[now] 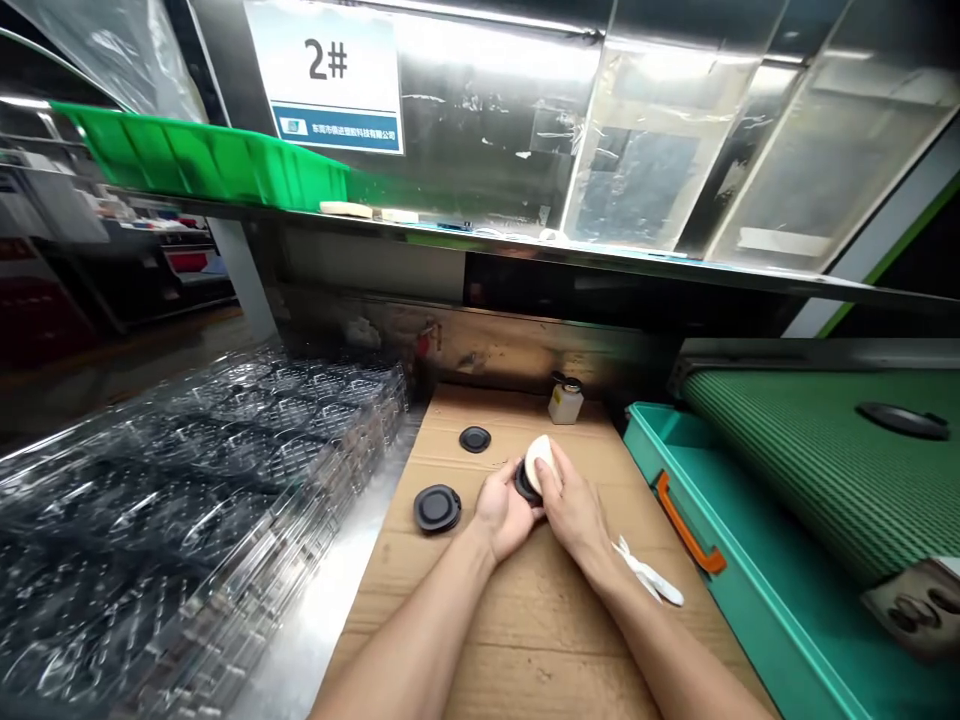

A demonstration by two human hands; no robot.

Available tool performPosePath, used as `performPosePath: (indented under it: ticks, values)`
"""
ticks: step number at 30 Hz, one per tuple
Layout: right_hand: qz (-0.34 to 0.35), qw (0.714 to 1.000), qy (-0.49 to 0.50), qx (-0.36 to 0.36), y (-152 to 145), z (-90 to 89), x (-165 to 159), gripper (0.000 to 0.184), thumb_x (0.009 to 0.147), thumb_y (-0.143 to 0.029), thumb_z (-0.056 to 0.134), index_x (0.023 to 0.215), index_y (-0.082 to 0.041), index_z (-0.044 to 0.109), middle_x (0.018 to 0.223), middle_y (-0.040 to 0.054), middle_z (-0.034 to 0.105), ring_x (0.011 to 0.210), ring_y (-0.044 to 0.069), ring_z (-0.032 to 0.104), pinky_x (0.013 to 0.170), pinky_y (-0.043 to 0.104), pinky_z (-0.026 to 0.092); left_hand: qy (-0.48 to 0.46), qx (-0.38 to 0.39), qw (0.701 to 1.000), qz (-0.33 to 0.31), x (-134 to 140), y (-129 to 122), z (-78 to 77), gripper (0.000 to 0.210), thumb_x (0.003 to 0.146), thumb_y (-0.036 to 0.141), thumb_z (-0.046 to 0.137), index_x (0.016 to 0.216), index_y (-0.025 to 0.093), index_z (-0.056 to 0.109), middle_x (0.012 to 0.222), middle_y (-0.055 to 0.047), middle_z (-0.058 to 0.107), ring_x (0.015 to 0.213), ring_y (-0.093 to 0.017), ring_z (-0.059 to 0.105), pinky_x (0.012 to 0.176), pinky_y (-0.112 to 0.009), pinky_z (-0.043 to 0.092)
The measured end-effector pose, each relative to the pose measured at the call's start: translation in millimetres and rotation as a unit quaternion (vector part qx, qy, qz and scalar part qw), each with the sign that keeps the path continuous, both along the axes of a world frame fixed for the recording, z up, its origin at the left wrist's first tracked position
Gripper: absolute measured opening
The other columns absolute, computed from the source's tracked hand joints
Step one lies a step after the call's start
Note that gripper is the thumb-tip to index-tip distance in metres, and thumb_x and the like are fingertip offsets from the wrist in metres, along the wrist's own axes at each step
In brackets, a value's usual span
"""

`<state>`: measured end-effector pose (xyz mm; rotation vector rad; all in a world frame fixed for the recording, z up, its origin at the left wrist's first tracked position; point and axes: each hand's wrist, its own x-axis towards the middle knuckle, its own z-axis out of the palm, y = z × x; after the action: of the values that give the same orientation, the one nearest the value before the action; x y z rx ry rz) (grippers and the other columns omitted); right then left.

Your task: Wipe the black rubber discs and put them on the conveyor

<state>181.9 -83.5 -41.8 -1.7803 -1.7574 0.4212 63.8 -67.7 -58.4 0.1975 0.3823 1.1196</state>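
My left hand (501,512) is closed around a round black plastic part (522,486), held above the cardboard. From the other side my right hand (576,508) grips a white oval pad (538,462) and has it against the black part's face. Much of the part is hidden behind the pad and fingers. Two similar black plastic parts lie on the cardboard to the left, one nearer (437,508) and one farther (475,439). Beside my right forearm lies a white object with a rounded end (660,583), its kind unclear.
Stacked clear plastic trays (300,470) stand left of the cardboard (517,640). A small bottle (566,402) is at the back. Right are a teal bin (750,610) with an orange handle (686,530) and a green conveyor belt (810,450) carrying a black part (904,420). A green crate (210,165) sits on the shelf.
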Motion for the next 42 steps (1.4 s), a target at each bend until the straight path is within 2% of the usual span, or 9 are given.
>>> performPosePath:
  ticks: [5,10,14,18,26,30,34,38,42]
  values:
    - [0.030,0.994,-0.089,-0.045,-6,1.1,-14,0.057,0.094,-0.056,0.032,0.147,-0.033,0.034,0.115,0.0103,0.066,0.103,0.028,0.063,0.086,0.038,0.045,0.003,-0.003,1.000,-0.020,-3,5,-2.2,0.040,0.095,0.035,0.036,0.110,0.006,0.060,0.107,-0.019,0.067,0.102,-0.026,0.063,0.094,-0.040,0.046]
    - [-0.047,0.982,-0.168,-0.073,-2,9.8,-17,0.062,0.096,-0.059,0.021,0.151,-0.030,0.021,0.098,0.0146,0.069,0.090,0.030,0.066,0.077,0.040,0.047,0.041,0.006,0.999,-0.005,-1,7,-2.2,0.040,0.096,0.032,0.037,0.115,0.006,0.059,0.108,-0.017,0.068,0.104,-0.025,0.064,0.094,-0.039,0.047]
    - [-0.002,0.974,-0.213,-0.075,-6,11.9,-16,0.061,0.096,-0.058,0.024,0.150,-0.031,0.023,0.095,0.0147,0.069,0.086,0.029,0.067,0.076,0.039,0.047,0.052,-0.004,0.998,-0.019,1,7,-1.7,0.042,0.096,0.035,0.036,0.115,0.005,0.059,0.110,-0.020,0.068,0.102,-0.025,0.065,0.095,-0.040,0.047]
    - [-0.048,0.975,-0.201,-0.081,-4,15.1,-13,0.061,0.097,-0.058,0.018,0.151,-0.031,0.020,0.096,0.0148,0.069,0.089,0.029,0.066,0.077,0.039,0.047,0.086,0.006,0.996,0.001,2,6,-1.2,0.037,0.096,0.031,0.036,0.109,0.007,0.060,0.105,-0.017,0.069,0.100,-0.025,0.066,0.093,-0.041,0.049]
    - [-0.039,0.977,-0.198,-0.068,-5,13.6,-8,0.060,0.097,-0.057,0.018,0.151,-0.030,0.023,0.095,0.0151,0.069,0.090,0.029,0.066,0.077,0.040,0.047,0.087,0.017,0.996,0.002,2,4,-2.2,0.034,0.095,0.029,0.038,0.104,0.006,0.061,0.104,-0.018,0.069,0.100,-0.025,0.065,0.092,-0.041,0.050]
    - [0.003,0.977,-0.199,-0.070,-5,12.1,-8,0.061,0.096,-0.059,0.023,0.150,-0.031,0.024,0.093,0.0151,0.069,0.087,0.032,0.066,0.076,0.043,0.047,0.076,0.001,0.997,-0.002,1,3,-1.3,0.035,0.095,0.031,0.039,0.104,0.006,0.061,0.104,-0.019,0.069,0.101,-0.025,0.065,0.092,-0.041,0.050]
    - [-0.044,0.981,-0.173,-0.073,-2,10.9,-7,0.060,0.096,-0.058,0.018,0.150,-0.031,0.026,0.097,0.0155,0.068,0.091,0.031,0.065,0.078,0.043,0.047,0.095,0.012,0.995,0.012,2,4,0.0,0.033,0.095,0.029,0.039,0.102,0.006,0.062,0.104,-0.019,0.069,0.102,-0.026,0.065,0.093,-0.043,0.050]
    - [0.002,0.979,-0.186,-0.079,-2,11.5,-2,0.062,0.095,-0.060,0.023,0.150,-0.031,0.024,0.096,0.0148,0.069,0.089,0.031,0.066,0.080,0.043,0.046,0.084,0.010,0.996,-0.003,3,5,-0.9,0.034,0.095,0.031,0.039,0.103,0.006,0.062,0.105,-0.020,0.069,0.103,-0.026,0.065,0.094,-0.042,0.049]
    - [-0.043,0.983,-0.164,-0.064,-6,12.9,-3,0.060,0.097,-0.056,0.017,0.150,-0.029,0.026,0.097,0.0148,0.069,0.091,0.030,0.065,0.079,0.041,0.046,0.100,0.016,0.995,0.013,2,5,-3.4,0.030,0.094,0.029,0.041,0.099,0.007,0.062,0.105,-0.018,0.069,0.102,-0.026,0.065,0.093,-0.044,0.050]
